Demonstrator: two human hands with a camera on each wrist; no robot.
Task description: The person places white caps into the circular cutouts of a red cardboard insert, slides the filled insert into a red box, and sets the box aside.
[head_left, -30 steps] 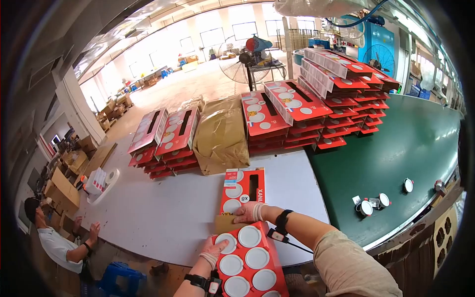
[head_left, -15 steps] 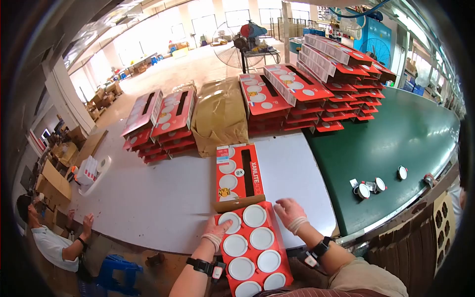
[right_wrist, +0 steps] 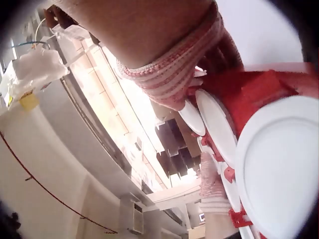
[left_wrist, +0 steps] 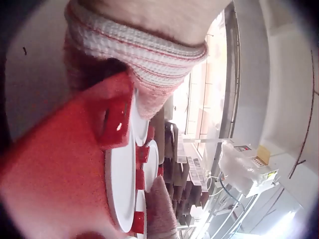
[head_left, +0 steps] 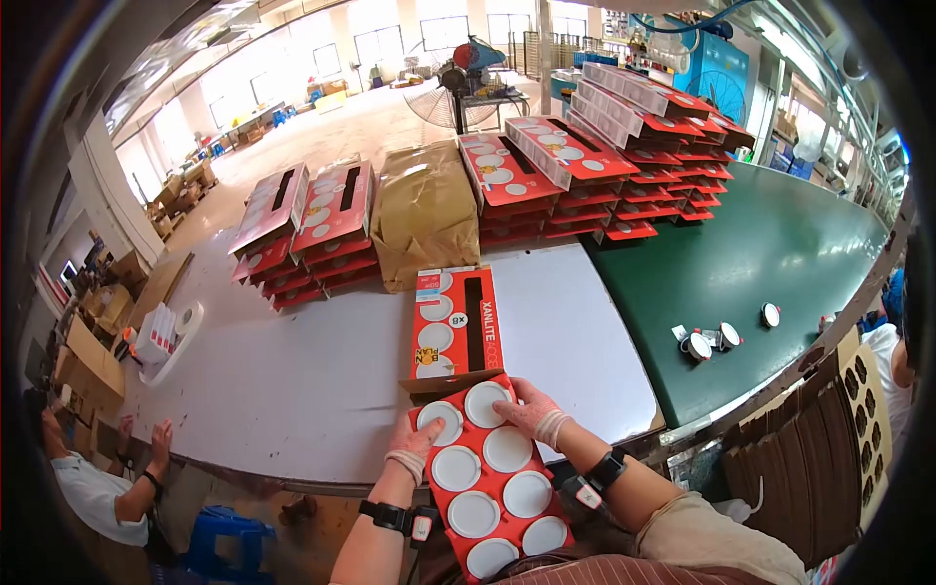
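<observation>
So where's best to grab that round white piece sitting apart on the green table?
I'd pinch the round white piece across opposite sides of its rim, from above: its circular rim shows and the other two pieces on the green table leave room around it.

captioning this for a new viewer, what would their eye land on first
Probably the red tray of round white discs, low centre, held between the left hand and right hand. Behind it, stacked red cartons rise on both sides of a brown package.
</observation>
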